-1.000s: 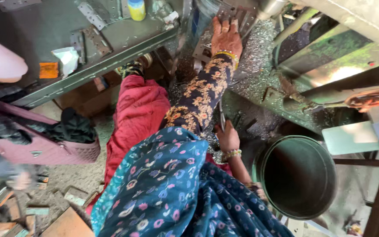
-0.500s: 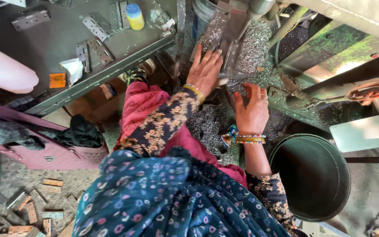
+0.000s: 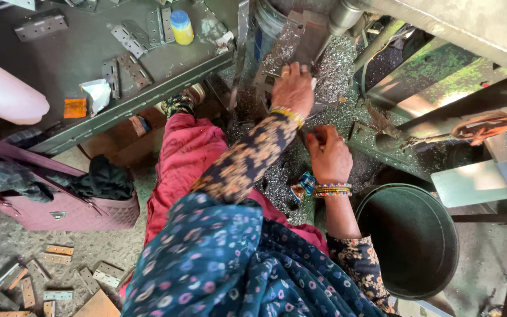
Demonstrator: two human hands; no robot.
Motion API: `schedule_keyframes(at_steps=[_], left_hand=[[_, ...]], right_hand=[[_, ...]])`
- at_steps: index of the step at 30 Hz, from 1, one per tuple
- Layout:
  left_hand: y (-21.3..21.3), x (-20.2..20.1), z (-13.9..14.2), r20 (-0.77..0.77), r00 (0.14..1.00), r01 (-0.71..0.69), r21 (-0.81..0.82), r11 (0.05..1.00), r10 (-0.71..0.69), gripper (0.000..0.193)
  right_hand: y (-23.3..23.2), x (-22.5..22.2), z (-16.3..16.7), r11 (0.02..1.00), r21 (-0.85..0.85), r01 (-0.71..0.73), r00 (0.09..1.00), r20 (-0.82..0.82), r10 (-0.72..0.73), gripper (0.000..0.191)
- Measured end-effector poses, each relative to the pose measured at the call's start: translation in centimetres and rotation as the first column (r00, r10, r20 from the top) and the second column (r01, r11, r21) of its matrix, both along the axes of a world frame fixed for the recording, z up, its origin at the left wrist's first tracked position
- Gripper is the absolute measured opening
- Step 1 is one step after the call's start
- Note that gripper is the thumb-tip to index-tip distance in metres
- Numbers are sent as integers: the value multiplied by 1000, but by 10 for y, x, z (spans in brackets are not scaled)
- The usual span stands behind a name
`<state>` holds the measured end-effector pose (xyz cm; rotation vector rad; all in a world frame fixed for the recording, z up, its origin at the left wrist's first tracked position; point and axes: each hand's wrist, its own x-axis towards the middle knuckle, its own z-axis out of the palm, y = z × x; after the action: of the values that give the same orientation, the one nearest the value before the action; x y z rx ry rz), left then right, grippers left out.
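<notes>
My left hand (image 3: 293, 88) reaches forward, its fingertips pressed on the lower end of a long grey metal hinge plate (image 3: 281, 50). The plate leans on a machine bed covered in shiny metal shavings (image 3: 335, 67). My right hand (image 3: 328, 155), with several bangles at the wrist, is curled just behind and to the right of the left one, above the shavings. Something small and dark may sit in its fingers, but I cannot make it out. A patterned sleeve and a blue floral scarf cover my arms and lap.
A dark round bucket (image 3: 409, 240) stands at my right. On my left a green workbench (image 3: 89, 64) carries loose hinges and a yellow bottle (image 3: 181, 26). A pink bag (image 3: 60, 211) and scattered hinges (image 3: 54, 282) lie on the floor. Another person's pale sleeve (image 3: 4, 94) shows at far left.
My left hand has shifted from the shavings up onto the hinge plate. My right hand has dropped back from the shavings and curled closer to my body.
</notes>
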<state>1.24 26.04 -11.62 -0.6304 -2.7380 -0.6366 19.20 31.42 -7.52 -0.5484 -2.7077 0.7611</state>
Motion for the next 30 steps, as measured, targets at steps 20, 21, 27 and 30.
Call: schedule_keyframes(at_steps=[20, 21, 27, 30], left_hand=[[-15, -16, 2, -69, 997, -38, -178, 983, 26, 29], [-10, -18, 4, -65, 997, -56, -170, 984, 45, 29], [4, -24, 9, -115, 991, -94, -193, 977, 73, 32], [-3, -24, 12, -125, 988, -105, -144, 984, 88, 33]], right_hand=[[50, 19, -197, 988, -96, -122, 953, 265, 143, 48], [56, 15, -191, 992, -56, -117, 956, 264, 128, 49], [20, 20, -186, 1000, -7, -17, 940, 342, 19, 46], [15, 22, -183, 997, -80, 6, 942, 334, 21, 44]])
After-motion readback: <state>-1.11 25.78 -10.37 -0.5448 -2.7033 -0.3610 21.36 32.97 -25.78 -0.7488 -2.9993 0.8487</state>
